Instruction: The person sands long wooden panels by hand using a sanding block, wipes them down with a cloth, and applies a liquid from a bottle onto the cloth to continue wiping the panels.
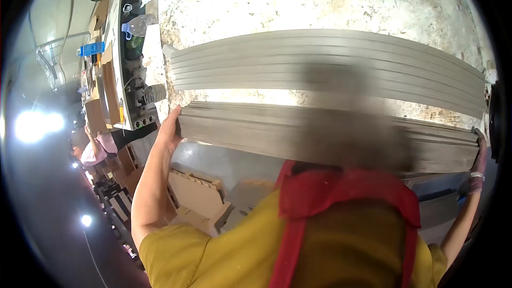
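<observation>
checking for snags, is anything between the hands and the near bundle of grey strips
Nothing visible: the left hand touches the grey bundle's left end, the right hand its right end. The other grey stack lies beyond it.

Single fisheye head view, directed downward from above, facing the table, held grey boards at close range, straight edges bowed toward the rim.

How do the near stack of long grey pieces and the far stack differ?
The near stack has the left hand and right hand at its ends; neither touches the far stack. The far stack shows fairly even lengthwise bands, while the near stack has closely set lines and a broader plain side facing the person. Both are long, grey and roughly side by side.
</observation>
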A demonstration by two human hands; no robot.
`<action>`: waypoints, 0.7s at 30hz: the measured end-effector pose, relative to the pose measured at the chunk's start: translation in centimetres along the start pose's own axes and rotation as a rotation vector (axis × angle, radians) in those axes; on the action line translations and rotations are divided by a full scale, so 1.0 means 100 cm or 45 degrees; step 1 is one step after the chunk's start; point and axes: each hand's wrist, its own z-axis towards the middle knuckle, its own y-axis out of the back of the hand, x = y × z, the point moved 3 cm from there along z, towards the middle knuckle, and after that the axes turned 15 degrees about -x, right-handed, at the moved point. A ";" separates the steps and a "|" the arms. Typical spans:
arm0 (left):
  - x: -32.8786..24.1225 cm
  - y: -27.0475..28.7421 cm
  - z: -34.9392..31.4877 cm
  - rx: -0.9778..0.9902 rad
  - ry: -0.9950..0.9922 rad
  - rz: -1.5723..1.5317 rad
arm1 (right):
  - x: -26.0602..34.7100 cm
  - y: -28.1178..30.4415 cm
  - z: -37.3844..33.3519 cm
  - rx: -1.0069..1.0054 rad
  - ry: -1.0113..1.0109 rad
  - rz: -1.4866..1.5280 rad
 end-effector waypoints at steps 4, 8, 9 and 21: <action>-0.001 0.001 -0.005 0.004 0.031 -0.013 | 0.011 -0.003 -0.006 0.010 0.071 -0.163; 0.003 0.004 -0.003 0.012 -0.076 -0.022 | 0.010 0.002 -0.005 -0.005 0.023 -0.155; 0.004 0.004 -0.002 0.016 -0.081 -0.037 | 0.008 0.004 -0.001 0.003 0.041 -0.176; -0.002 0.026 -0.004 -0.319 -0.490 0.215 | 0.054 0.008 -0.007 -0.104 0.683 -0.550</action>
